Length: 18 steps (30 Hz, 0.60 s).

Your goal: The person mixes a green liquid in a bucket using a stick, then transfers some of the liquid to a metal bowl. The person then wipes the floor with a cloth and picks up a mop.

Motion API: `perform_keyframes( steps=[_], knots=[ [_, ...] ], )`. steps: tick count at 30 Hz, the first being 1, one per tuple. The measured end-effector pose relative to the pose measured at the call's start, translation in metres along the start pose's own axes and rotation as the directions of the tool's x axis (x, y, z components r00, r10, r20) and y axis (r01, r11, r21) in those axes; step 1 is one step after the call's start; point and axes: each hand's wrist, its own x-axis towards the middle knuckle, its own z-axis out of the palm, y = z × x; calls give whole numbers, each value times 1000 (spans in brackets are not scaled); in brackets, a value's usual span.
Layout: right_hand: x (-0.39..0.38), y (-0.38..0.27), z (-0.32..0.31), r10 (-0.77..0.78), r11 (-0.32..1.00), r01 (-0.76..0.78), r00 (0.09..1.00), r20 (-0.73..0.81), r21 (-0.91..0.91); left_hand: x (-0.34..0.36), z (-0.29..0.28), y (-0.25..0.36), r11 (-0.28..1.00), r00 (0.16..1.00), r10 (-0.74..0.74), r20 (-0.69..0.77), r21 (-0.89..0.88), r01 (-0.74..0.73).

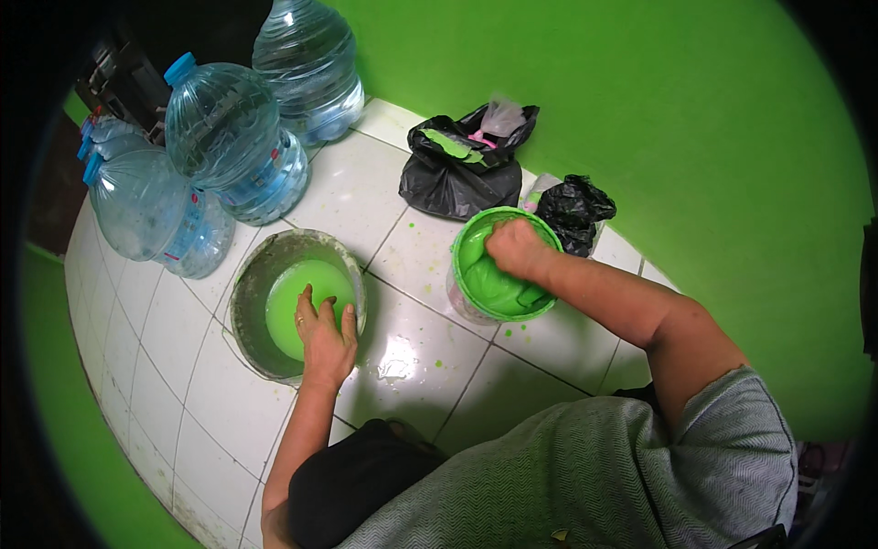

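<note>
On that tiled floor point(215, 403) I see bottles point(224, 137) behind the bucket point(249, 297); to its right, the tub point(464, 302), bags point(457, 190) behind at the far edge.

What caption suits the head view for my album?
Left hand over a grey bucket of green liquid, right hand in a paint bucket.

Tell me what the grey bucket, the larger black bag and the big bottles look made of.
Grey bucket: plastic or rubber, perhaps; dull wall, partly masked by residue. Larger black bag: seemingly thin, glossy plastic film, judging by creases and highlights. Big bottles: likely shiny plastic; ribbed, see-through walls with highlights.
</note>
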Motion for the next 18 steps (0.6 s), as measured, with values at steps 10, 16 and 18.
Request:
perform_keyframes(
  steps=[10, 16, 18],
  knots=[
    [10, -3, -44, 24, 989, -84, 904, 427, 121, -3, -1, -3, 1000, 1000, -6, 3, 5, 6],
    [-5, -18, -60, -84, 951, -80, 862, 500, 297, 0, -2, 0, 1000, 1000, -14, 20, 8, 14],
    [-11, -23, -60, -138, 949, -38, 843, 520, 314, -1, -1, -1, 1000, 1000, -16, 19, 3, 16]
  ],
)
